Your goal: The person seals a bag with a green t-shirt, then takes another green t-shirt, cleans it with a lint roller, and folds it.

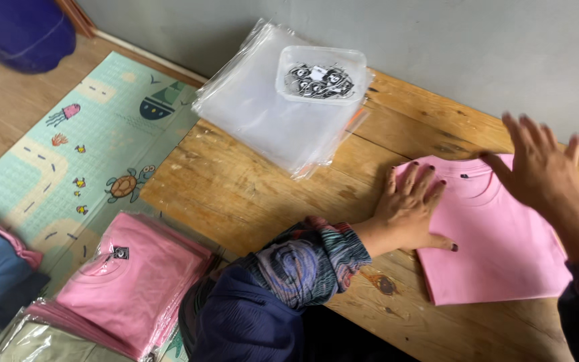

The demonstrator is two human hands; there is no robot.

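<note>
left hand flat on pink shirt (left edge) | right hand spread above

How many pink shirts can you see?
2 for sure: one folded pink shirt on the wooden table under the left hand, one bagged pink shirt topping a floor pile. More may hide beneath.

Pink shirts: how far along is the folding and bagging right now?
Done: a stack of bagged pink shirts lies on the floor mat. In hand: a folded pink shirt on the table, left hand flat on it, right hand raised above. Left: it is unbagged; clear bags wait.
</note>
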